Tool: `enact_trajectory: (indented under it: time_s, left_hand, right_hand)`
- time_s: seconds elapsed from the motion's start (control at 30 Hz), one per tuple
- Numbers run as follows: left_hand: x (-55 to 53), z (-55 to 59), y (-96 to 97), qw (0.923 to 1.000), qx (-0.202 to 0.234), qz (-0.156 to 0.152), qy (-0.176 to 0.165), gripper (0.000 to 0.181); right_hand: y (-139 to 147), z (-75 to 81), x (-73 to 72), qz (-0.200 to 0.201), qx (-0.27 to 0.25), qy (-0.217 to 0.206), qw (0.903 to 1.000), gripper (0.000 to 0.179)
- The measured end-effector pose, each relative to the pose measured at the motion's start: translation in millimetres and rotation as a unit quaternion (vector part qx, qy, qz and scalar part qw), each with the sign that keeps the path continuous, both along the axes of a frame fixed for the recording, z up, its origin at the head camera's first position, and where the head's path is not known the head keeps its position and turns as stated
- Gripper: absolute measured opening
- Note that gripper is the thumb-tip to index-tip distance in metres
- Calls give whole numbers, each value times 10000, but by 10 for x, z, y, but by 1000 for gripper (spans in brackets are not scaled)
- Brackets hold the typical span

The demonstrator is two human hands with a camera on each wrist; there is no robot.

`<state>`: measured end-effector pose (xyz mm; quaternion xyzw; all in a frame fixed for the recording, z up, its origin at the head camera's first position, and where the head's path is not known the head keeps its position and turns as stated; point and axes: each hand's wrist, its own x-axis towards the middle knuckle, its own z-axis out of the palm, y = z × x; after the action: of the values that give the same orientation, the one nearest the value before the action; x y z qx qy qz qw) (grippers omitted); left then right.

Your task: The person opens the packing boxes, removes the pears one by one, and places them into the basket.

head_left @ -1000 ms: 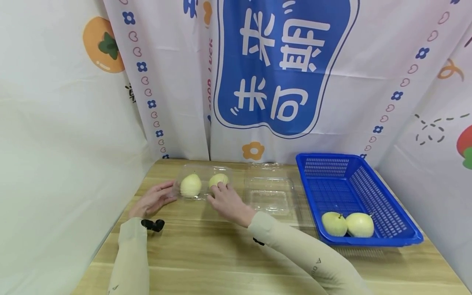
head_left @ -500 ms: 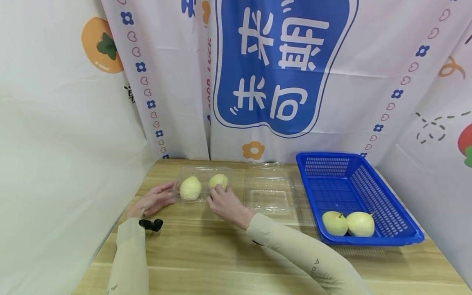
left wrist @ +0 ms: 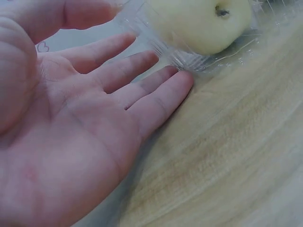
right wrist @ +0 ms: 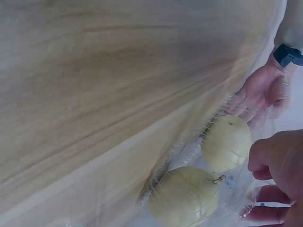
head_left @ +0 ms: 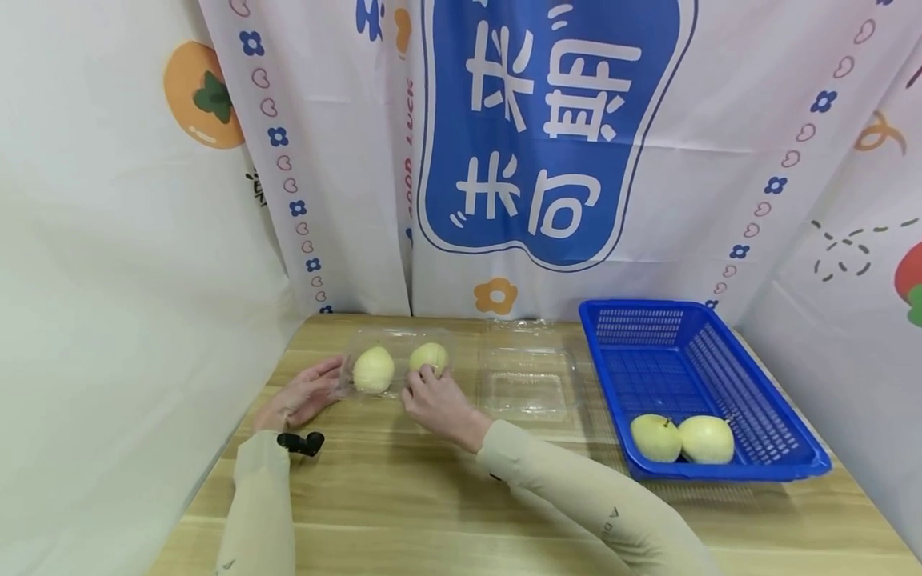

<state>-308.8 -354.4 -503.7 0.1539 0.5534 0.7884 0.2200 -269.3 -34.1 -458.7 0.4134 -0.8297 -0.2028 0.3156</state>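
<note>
Two pale yellow-green pears, the left pear (head_left: 373,370) and the right pear (head_left: 429,358), sit in a clear plastic box (head_left: 400,340) at the table's back left. My left hand (head_left: 306,394) lies at the box's left side, fingers extended; in the left wrist view the fingertips (left wrist: 182,84) meet the plastic wall near a pear. At the front right of the box, my right hand (head_left: 441,408) has its fingers curled in front of the right pear. The right wrist view shows thumb and fingers (right wrist: 270,194) pinching the edge of the clear plastic.
Another clear plastic box (head_left: 526,392), lid raised behind it, stands just right of the right hand. Farther right is a blue perforated basket (head_left: 601,384) with two more pears (head_left: 706,439) in its near end. A printed curtain (head_left: 497,276) hangs behind the wooden table (head_left: 403,512).
The box with its two pears has shifted slightly toward me. Both hands keep nearly the same places and poses; the second box and the basket stay put.
</note>
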Motion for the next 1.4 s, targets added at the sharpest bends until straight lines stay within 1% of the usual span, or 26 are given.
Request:
enact_trajectory:
  time_s: [0.1, 0.2, 0.27, 0.37, 0.47, 0.6, 0.67, 0.8, 0.93, 1.07, 1.3, 1.4]
  left_hand:
    - [17, -18, 6, 9998, -181, 102, -3, 64]
    - [34, -10, 15, 9982, -532, 280, -9, 65]
    - [43, -6, 13, 9966, -748, 337, -1, 65]
    - [59, -8, 15, 9943, -1005, 338, 46, 65]
    - [72, -28, 13, 9933, -1116, 290, 85, 68]
    - [82, -29, 17, 9937, -1097, 195, 85, 73]
    - [83, -18, 23, 9947, -1018, 114, 79, 75]
    - [80, 9, 43, 9951, -979, 1, 116, 78]
    - [73, 24, 62, 9943, -1047, -56, 179, 78]
    - [79, 33, 83, 9939, -1088, -101, 178, 76]
    - [101, 19, 105, 9963, -862, -23, 27, 76]
    - [105, 2, 112, 9962, -854, 53, 146, 75]
  right_hand:
    - [7, 9, 9, 12, -5, -52, 10000, 20]
    - [20, 24, 29, 73, 42, 8, 10000, 21]
    - [28, 34, 54, 114, 88, 60, 9999, 22]
    - [35, 39, 100, 165, 170, 43, 9997, 19]
    - [42, 30, 137, 195, 197, 12, 9996, 14]
    - [62, 34, 171, 290, 165, 69, 9994, 15]
    - [72, 42, 182, 326, 151, 137, 9993, 17]
    - [87, 57, 193, 382, 198, 222, 9988, 17]
    - [107, 76, 193, 465, 175, 232, 9985, 14]
    - [123, 88, 179, 570, 93, 212, 9981, 16]
    - [148, 109, 146, 807, -192, 134, 9965, 13]
    - [149, 124, 138, 854, -282, 110, 9959, 12]
